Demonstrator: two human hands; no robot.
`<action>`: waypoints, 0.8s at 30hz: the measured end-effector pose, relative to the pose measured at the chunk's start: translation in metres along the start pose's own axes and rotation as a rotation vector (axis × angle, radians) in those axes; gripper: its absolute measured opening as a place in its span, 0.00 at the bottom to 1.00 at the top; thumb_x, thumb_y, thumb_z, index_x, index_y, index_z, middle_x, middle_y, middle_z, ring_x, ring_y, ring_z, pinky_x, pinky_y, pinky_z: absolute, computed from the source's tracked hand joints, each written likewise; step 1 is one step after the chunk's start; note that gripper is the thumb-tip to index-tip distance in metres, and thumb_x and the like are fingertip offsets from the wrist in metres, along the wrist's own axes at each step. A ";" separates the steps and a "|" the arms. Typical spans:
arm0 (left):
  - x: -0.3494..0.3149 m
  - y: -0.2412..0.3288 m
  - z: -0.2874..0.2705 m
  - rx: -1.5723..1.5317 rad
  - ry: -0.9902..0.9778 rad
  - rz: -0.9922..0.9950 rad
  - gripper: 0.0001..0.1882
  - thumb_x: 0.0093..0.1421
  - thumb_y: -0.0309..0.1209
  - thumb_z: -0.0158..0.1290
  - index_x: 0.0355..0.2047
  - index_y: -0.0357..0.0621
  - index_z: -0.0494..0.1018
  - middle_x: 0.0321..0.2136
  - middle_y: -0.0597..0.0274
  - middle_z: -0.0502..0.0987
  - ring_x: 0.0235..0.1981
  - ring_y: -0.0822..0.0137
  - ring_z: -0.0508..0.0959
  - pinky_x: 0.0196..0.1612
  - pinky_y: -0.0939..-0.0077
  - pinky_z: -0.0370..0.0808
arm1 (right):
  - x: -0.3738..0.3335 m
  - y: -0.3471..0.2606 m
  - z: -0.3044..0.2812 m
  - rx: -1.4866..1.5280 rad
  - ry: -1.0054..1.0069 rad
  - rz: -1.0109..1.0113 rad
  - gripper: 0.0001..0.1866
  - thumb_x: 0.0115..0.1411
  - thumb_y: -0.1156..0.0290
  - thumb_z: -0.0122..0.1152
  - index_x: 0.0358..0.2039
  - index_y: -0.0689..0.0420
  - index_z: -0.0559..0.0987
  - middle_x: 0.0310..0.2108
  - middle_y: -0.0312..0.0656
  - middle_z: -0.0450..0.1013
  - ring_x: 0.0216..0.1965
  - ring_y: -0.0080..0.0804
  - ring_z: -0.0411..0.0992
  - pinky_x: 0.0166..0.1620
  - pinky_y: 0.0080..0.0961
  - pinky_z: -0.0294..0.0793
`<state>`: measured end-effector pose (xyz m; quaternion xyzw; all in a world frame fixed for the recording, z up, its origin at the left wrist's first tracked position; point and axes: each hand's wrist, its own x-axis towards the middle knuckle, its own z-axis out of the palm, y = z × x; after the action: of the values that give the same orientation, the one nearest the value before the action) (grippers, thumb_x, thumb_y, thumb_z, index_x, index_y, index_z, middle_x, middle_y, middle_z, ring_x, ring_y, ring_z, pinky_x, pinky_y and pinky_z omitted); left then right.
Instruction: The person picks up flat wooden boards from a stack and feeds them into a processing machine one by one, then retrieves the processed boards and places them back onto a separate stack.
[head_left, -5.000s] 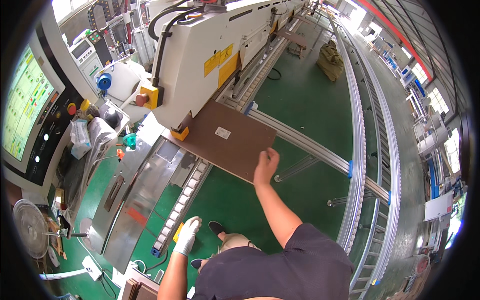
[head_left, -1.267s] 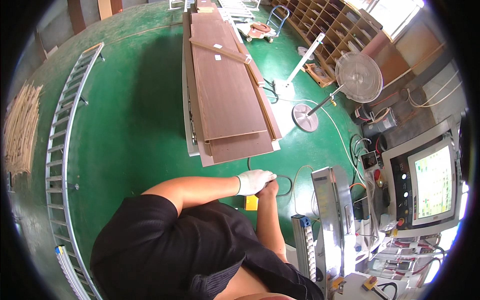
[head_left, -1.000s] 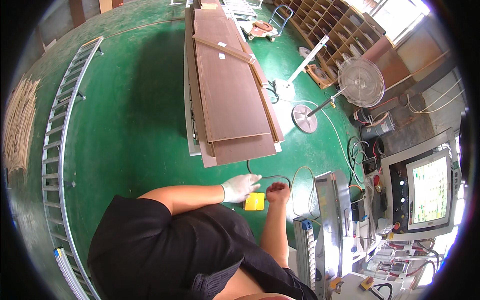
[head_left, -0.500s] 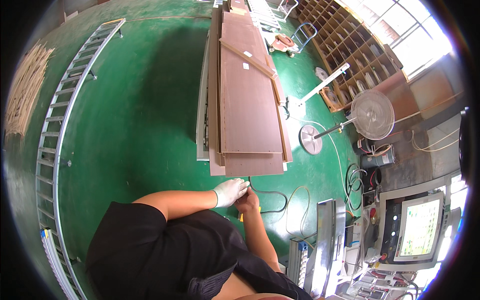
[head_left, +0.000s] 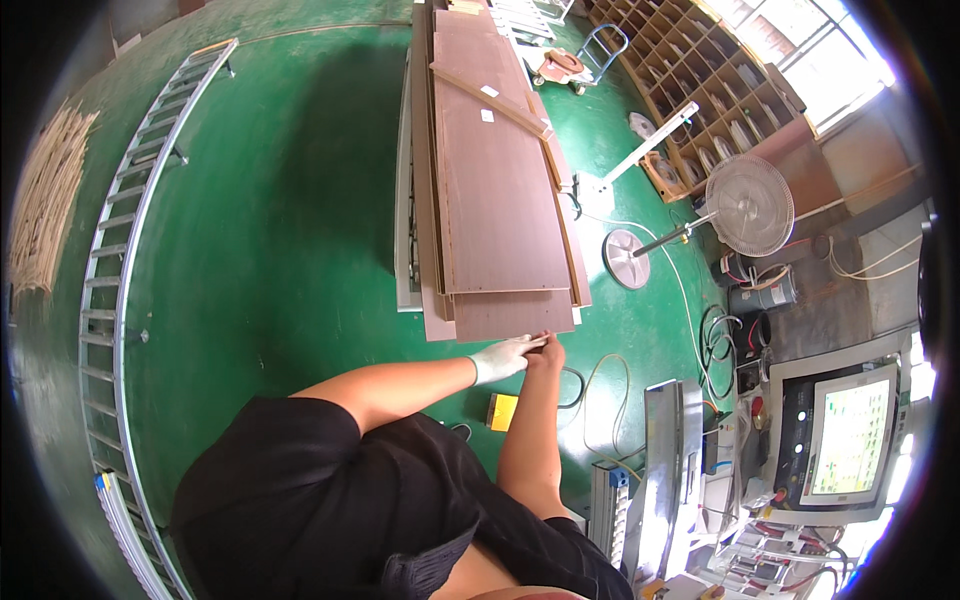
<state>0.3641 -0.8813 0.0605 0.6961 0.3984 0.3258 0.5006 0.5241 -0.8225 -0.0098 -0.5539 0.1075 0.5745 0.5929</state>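
My left hand (head_left: 503, 358), in a white glove, reaches across to my bare right hand (head_left: 546, 352), and the two meet just in front of the panel stack's near end. The left fingers are pressed together against the right hand's fingers. My right fingers are bent in a pinch; anything between the hands is too small or hidden to make out. Beyond them lies a long stack of brown flat panels (head_left: 505, 220), with a narrow strip (head_left: 490, 101) set slantwise on top. A yellow box-like thing (head_left: 502, 412) is on the floor below my hands.
A roller conveyor (head_left: 127, 220) curves along the left, beside bundled thin strips (head_left: 50, 200). On the right are a pedestal fan (head_left: 750, 205), a machine screen (head_left: 848, 438), a hand cart (head_left: 580, 68) and a pigeonhole shelf (head_left: 690, 90). Hoses and cables (head_left: 625, 390) loop over the green floor.
Both hands have moved right and slightly forward, staying together. The yellow thing, mostly covered before, now shows. The view has shifted slightly.
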 end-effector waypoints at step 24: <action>0.026 -0.066 0.027 0.137 -0.358 0.002 0.30 0.70 0.48 0.40 0.65 0.43 0.67 0.65 0.50 0.68 0.65 0.53 0.67 0.68 0.66 0.59 | 0.013 0.011 -0.019 0.124 0.304 0.279 0.10 0.70 0.65 0.40 0.31 0.43 0.70 0.23 0.30 0.60 0.24 0.26 0.58 0.37 0.38 0.68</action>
<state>0.3848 -0.8583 -0.0087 0.7757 0.3235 0.1695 0.5147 0.5291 -0.8328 -0.0319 -0.5766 0.3065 0.5530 0.5175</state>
